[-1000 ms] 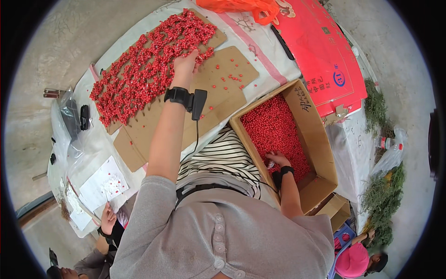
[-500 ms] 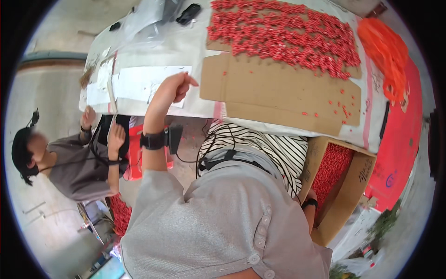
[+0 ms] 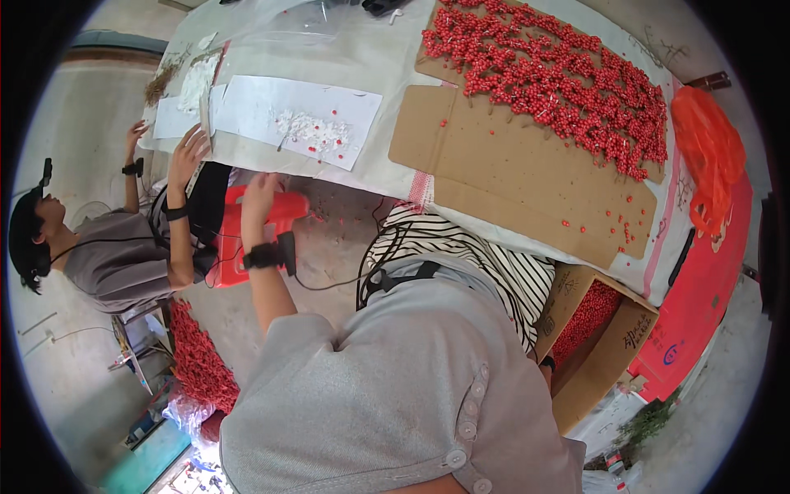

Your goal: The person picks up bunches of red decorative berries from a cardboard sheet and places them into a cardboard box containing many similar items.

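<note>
Left hand (image 3: 260, 198) hung beside a stool (image 3: 285, 207); right hand lay hidden at the box

One open box (image 3: 605, 362) of red berries (image 3: 586, 324) stood well right of the left hand, its long axis slanting from near left to far right. A right wristband (image 3: 548, 361) showed at its left wall, making that arm much closer. Left fingers seemed curled, though blur hid whether they held anything; the right grip could not be told.

Largest first: one white-covered table (image 3: 393, 62), one far-right berry-sprig spread (image 3: 551, 90), two cardboard sheets (image 3: 527, 181), one box, one stool, one powder-strewn paper (image 3: 247, 107).
</note>
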`<state>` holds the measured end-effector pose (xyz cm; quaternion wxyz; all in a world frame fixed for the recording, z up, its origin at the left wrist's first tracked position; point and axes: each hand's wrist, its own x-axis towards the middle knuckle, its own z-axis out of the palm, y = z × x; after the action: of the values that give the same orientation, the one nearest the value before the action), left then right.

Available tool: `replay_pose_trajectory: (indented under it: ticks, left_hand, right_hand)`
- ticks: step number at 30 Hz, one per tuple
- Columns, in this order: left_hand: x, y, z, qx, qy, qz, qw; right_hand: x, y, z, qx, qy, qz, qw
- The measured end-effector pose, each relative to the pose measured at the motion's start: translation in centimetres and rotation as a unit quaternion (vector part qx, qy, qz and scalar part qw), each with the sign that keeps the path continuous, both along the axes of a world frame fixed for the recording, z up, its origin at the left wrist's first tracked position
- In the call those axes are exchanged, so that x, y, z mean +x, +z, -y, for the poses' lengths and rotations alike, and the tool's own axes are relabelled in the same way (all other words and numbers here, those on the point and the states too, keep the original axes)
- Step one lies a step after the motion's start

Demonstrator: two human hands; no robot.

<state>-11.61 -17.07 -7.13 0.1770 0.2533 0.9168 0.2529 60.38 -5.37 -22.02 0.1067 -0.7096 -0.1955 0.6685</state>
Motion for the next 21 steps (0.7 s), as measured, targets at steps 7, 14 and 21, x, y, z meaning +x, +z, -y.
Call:
replay_pose_trajectory:
  ticks: [7, 14, 21]
  left_hand:
    - [-0.1, 1.0, -7.1, -0.132, 0.054, -0.225, 0.964]
    - [0.2, -0.1, -7.4, -0.109, 0.036, -0.26, 0.959]
    - [1.5, 3.7, -7.6, -0.034, 0.04, -0.111, 0.992]
  right_hand:
    - [1.4, -0.9, 0.8, 0.051, 0.006, -0.062, 0.997]
    - [0.5, 0.8, 1.8, 0.03, -0.022, -0.069, 0.997]
    - [-1.3, 2.6, 2.1, 0.065, 0.016, -0.014, 0.998]
